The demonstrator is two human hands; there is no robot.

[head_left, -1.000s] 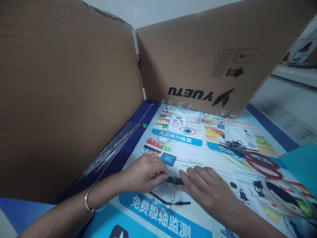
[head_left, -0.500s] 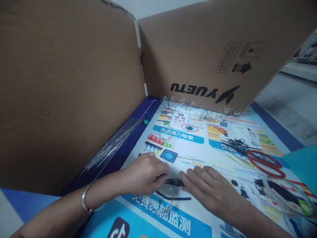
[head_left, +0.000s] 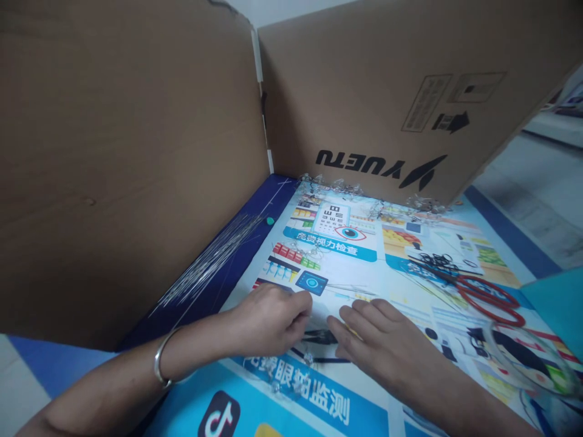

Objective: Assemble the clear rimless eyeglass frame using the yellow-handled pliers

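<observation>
My left hand (head_left: 276, 318), a silver bangle on its wrist, is closed with thumb and fingers pinched together. What sits in that pinch is hidden or too fine to make out. Small clear beads (head_left: 308, 357) show just below its fingers, and more clear pieces (head_left: 288, 387) are nearer to me. From beneath my right hand (head_left: 376, 334) a pair of dark pliers (head_left: 321, 336) sticks out, jaws toward my left hand. My right fingers are bent over the handles, which they mostly hide.
Tall cardboard panels (head_left: 359, 103) stand at the left and back. Thin metal wires (head_left: 207, 264) lie along the left one. Red-handled scissors (head_left: 489, 297) lie at right beside black loops (head_left: 437, 262) and a clear round container (head_left: 531, 358). Clear beaded pieces (head_left: 339, 187) line the back edge.
Both hands stay close together, with only slight finger movement. The clear beads below my left hand have shifted a little. The whole view has tilted slightly.
</observation>
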